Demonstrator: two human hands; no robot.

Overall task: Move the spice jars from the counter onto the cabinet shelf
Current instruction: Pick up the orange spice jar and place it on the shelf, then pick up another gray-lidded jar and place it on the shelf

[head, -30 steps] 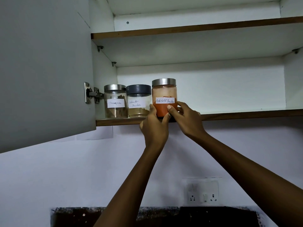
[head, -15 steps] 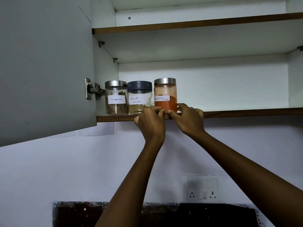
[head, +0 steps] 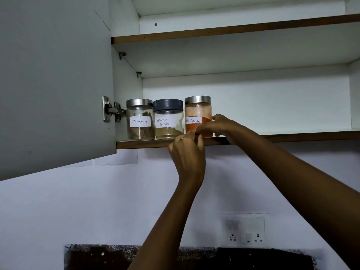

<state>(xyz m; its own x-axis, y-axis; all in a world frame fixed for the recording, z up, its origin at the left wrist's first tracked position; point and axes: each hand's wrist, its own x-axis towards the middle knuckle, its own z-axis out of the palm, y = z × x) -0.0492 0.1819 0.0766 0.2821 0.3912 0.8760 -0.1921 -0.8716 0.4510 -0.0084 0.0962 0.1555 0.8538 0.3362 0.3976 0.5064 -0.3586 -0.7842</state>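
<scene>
Shelf: the lower cabinet shelf [head: 292, 136] has a brown front edge, and three jars stand on it in a row at the left end
Cinnamon jar [head: 140, 119]: stands upright at the far left, right by the door hinge [head: 112, 110]; silver lid, brown sticks inside, white label
Coriander jar [head: 168, 119]: stands upright in the middle, close beside the cinnamon jar; dark grey lid, brownish powder low down inside
Chilli jar [head: 197, 112]: stands upright on the right of the row, just beside the coriander jar; silver lid, orange-red powder; its white label faces a bit to the left, and its bottom part is hidden behind the hands
Right hand [head: 220, 126]: reaches up from the right, with its fingers [head: 216, 118] curled round the lower right side of the chilli jar, holding it
Left hand [head: 188, 151]: reaches up from below, in front of the shelf edge; its fingers [head: 191, 134] are curled and their tips sit at the bottom front of the chilli jar, next to the right hand; I cannot tell if they really grip the jar or only touch it
Door [head: 54, 84]: the grey cabinet door hangs open on the left
Upper shelf [head: 233, 31]: another shelf sits above
Wall: a white socket plate [head: 246, 233] is low on the right
Worktop [head: 93, 257]: a dark speckled worktop shows along the bottom
</scene>
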